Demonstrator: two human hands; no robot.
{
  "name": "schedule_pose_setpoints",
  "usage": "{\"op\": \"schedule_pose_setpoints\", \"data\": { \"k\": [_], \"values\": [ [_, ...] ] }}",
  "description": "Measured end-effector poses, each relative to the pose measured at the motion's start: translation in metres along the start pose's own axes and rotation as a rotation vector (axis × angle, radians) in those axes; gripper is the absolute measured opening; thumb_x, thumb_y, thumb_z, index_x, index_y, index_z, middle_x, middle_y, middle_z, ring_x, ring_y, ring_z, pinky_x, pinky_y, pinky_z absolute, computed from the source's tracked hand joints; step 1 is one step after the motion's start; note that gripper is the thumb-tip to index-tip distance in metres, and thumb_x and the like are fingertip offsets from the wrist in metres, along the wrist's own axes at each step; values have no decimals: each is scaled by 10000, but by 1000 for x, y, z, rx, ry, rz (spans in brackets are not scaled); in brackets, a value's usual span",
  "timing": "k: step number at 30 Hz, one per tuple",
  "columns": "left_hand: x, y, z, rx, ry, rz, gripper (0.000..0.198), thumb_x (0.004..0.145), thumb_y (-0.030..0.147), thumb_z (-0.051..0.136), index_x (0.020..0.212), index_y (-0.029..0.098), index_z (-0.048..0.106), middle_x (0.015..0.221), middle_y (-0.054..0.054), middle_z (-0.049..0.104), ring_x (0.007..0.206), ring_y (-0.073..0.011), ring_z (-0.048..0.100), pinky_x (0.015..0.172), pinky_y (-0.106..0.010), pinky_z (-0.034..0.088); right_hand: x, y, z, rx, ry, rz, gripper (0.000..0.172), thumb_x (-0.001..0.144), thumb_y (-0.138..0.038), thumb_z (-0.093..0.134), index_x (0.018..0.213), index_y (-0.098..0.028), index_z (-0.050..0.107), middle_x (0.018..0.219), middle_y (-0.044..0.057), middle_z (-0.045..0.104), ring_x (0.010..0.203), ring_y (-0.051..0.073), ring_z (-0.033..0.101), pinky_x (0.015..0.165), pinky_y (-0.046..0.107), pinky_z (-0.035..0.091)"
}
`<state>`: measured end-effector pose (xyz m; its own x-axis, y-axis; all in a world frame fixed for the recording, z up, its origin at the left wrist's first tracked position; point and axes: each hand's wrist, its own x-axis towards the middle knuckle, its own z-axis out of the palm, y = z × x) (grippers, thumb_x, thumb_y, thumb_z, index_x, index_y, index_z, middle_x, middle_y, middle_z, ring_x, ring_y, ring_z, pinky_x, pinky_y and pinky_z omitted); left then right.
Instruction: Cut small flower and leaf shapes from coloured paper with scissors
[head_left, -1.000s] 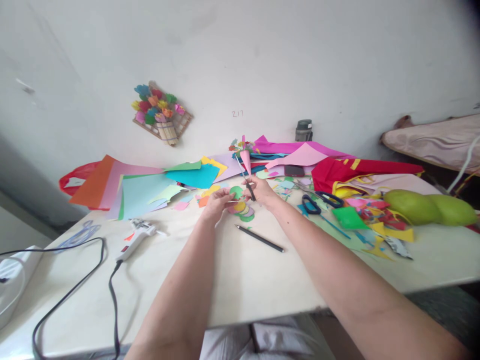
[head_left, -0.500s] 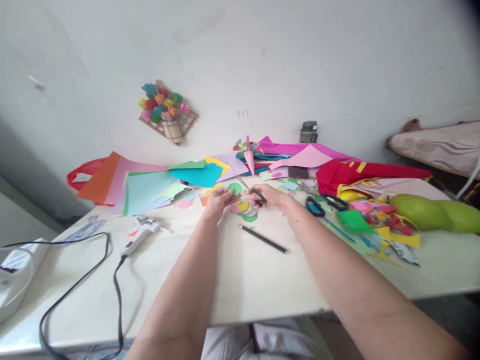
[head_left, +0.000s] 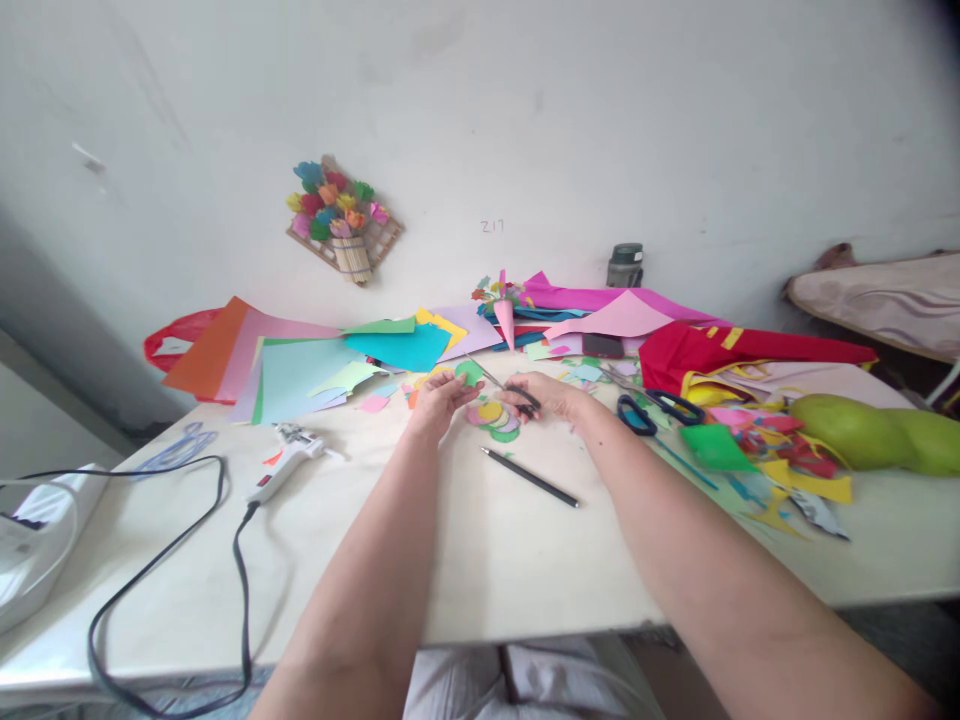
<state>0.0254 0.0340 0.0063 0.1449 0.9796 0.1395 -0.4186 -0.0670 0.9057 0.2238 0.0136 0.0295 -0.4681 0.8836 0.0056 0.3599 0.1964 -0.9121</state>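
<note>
Between the fingers of my left hand [head_left: 442, 402] is a round piece of green paper [head_left: 469, 373], held up above the table. My right hand [head_left: 547, 396] is closed on the black handles of a pair of scissors [head_left: 526, 398]. The scissors' blades point up and left, close to the green paper's right edge. Just below my hands lies a small overlapping pile of paper circles [head_left: 491, 412] in yellow, pink and green. Nearer to me a black pen [head_left: 529, 477] rests slantwise on the white table [head_left: 517, 580].
A glue gun [head_left: 289, 462] with a looping black cord lies left. Coloured paper sheets [head_left: 300, 375] spread along the back. Blue-handled scissors [head_left: 637, 413], paper scraps [head_left: 772, 440] and a green balloon-like object [head_left: 862, 425] are at right. A paper-flower decoration [head_left: 337, 215] hangs on the wall.
The camera view has shifted slightly. The scissors have turned a little, their handles sitting lower to the right. My left hand still holds the green paper.
</note>
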Motion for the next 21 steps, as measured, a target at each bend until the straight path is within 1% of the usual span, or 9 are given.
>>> {"op": "schedule_pose_setpoints", "data": {
  "k": [5,8,13,21],
  "values": [
    [0,-1,1,-29,-5,-5,328,567,231,814,680,152,517,605,14,608,815,-235,699,826,-361,533,4,4,1,38,-8,-13,229,725,-330,607,613,-164,495,489,0,586,393,86,487,347,187,289],
    [0,-1,1,-33,-8,-10,306,585,221,805,674,154,520,593,12,602,819,-233,696,842,-375,535,5,6,2,33,-4,-12,215,711,-326,594,612,-172,482,481,-11,573,383,83,477,351,190,285],
    [2,-4,-2,-22,-31,-18,257,619,216,782,692,138,547,659,-26,649,824,-229,696,816,-353,545,7,7,3,30,-4,4,228,714,-369,576,637,-177,482,468,-19,553,358,81,449,342,198,258],
    [3,-6,-5,-43,-51,-10,232,634,204,769,701,140,556,689,-31,669,819,-222,700,763,-311,552,9,9,4,20,0,17,238,723,-397,551,652,-180,483,444,-35,518,355,79,438,342,194,257]
  ]
}}
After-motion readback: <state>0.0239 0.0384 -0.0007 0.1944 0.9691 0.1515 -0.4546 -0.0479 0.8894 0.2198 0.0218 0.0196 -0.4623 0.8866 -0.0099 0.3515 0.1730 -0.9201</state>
